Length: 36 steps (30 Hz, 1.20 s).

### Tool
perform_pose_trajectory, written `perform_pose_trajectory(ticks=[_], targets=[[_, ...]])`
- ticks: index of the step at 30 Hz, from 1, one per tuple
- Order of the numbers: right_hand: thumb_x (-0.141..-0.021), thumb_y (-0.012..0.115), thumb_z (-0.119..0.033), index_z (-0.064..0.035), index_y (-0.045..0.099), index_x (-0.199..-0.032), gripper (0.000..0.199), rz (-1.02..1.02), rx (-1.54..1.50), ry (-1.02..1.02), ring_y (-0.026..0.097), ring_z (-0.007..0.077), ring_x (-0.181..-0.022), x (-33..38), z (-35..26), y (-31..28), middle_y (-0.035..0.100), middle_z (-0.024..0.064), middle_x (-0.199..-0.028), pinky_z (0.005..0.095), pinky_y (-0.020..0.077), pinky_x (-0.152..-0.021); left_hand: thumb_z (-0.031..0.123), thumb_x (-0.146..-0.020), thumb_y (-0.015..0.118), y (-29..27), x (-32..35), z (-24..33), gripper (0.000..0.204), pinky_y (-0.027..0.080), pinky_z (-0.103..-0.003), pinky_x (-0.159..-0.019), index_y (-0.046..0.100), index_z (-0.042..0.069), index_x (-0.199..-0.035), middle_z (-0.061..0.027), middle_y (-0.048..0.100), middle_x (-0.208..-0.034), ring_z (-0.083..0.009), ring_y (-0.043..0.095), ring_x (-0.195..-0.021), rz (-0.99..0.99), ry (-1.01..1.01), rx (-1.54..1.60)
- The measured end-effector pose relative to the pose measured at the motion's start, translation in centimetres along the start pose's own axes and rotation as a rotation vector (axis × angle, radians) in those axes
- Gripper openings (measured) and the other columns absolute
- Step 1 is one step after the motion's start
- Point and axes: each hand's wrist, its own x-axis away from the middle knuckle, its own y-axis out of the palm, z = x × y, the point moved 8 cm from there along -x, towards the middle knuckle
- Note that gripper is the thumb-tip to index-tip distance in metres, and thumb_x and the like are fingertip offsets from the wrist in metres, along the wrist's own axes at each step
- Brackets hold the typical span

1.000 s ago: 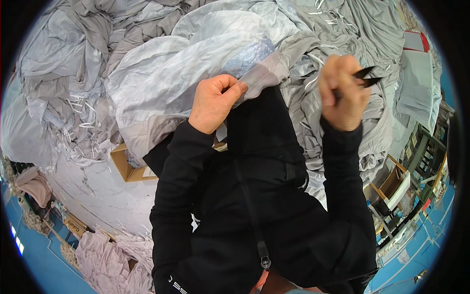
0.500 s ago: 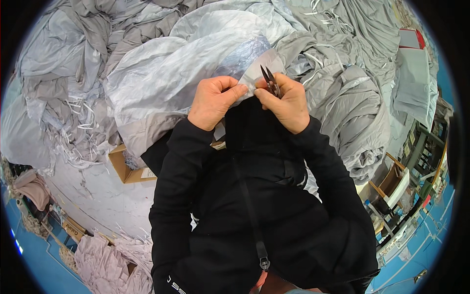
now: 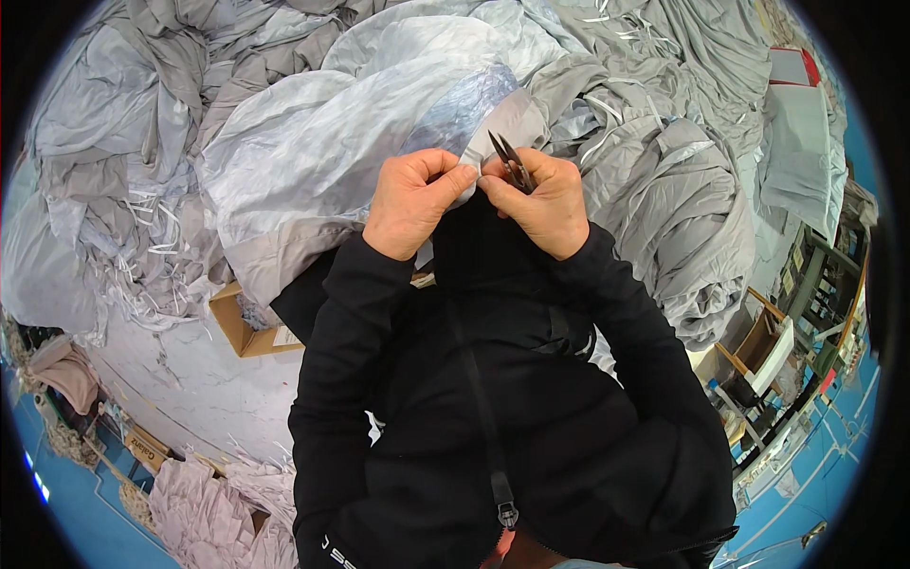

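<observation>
With thumb and forefinger, my left hand [image 3: 409, 201] pinches the hemmed edge of a pale grey-blue cloth [image 3: 313, 133]. Close beside it, my right hand [image 3: 550, 207] is closed around dark thread snips [image 3: 509, 159], whose pointed blades stick up and away from me. The right thumb and fingertips meet at the cloth's edge, almost touching the left thumb; whether they grip the cloth there is hard to make out. A grey border strip [image 3: 517, 119] of the cloth stands up just beyond both hands. Its bulk spreads away to the left and far side.
Heaped grey fabric [image 3: 664, 199] lies to the right, and more piles with white ties [image 3: 156, 223] to the left. A cardboard box [image 3: 248, 327] stands left of my body. Pinkish cloth [image 3: 213, 512] is at the lower left, a wooden drawer [image 3: 761, 346] at the right.
My right hand and the snips have shifted slightly left, closer to my left hand. The cloth's grey border has moved a little left with them.
</observation>
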Motion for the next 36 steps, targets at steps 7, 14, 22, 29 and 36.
perform_pose_trajectory(ticks=[7,14,22,29,36], targets=[[-0.085,0.068,-0.009,-0.0004,0.062,-0.084,0.010,0.090,0.339,-0.373,0.053,0.0043,-0.056,0.2,-2.2,-0.3,0.060,-0.0008,-0.068,0.0201,0.0416,-0.053,0.015,-0.090,0.069,0.2,0.0,0.1,0.018,0.032,-0.021,-0.052,0.068,-0.001,-0.082,0.0069,0.054,-0.065,-0.0010,0.041,-0.059,0.033,0.014,-0.047],[-0.090,0.062,-0.008,-0.0028,0.053,-0.083,0.012,-0.060,-0.178,-0.005,0.047,0.0067,-0.051,0.3,-0.1,-1.0,0.050,-0.0012,-0.061,0.0221,0.0344,-0.047,0.016,-0.090,0.069,-0.2,-0.2,-0.2,0.019,0.028,-0.021,-0.050,0.067,0.000,-0.081,0.0090,0.050,-0.063,-0.0005,0.036,-0.057,0.037,0.018,-0.032],[-0.089,0.064,-0.016,-0.0067,0.047,-0.083,0.020,-0.113,-0.624,-0.067,0.036,0.0071,-0.046,2.2,-2.5,-3.7,0.045,0.0050,-0.071,0.0206,0.0291,-0.042,0.013,-0.091,0.069,-0.5,0.1,-0.3,0.013,0.034,-0.019,-0.059,0.067,0.000,-0.087,0.0070,0.059,-0.074,-0.0004,0.044,-0.066,0.039,-0.022,-0.031],[-0.081,0.062,0.000,-0.0032,0.049,-0.076,0.014,-0.092,-0.106,-0.077,0.047,0.0069,-0.049,4.9,-5.3,-2.8,0.054,0.0037,-0.068,0.0213,0.0353,-0.045,0.005,-0.082,0.070,2.0,5.9,8.2,0.031,0.051,-0.031,-0.069,0.062,-0.005,-0.111,-0.0143,0.061,-0.115,-0.0191,0.062,-0.074,0.271,0.584,-0.540],[-0.079,0.072,0.001,-0.0005,0.064,-0.083,0.009,-0.185,0.109,-0.311,0.055,0.0056,-0.060,6.4,-6.6,0.7,0.065,0.0024,-0.072,0.0220,0.0430,-0.054,0.000,-0.079,0.071,3.9,9.6,6.1,0.026,0.052,-0.033,-0.061,0.065,-0.003,-0.104,-0.0169,0.065,-0.097,-0.0297,0.064,-0.071,-0.226,0.563,-0.527]])
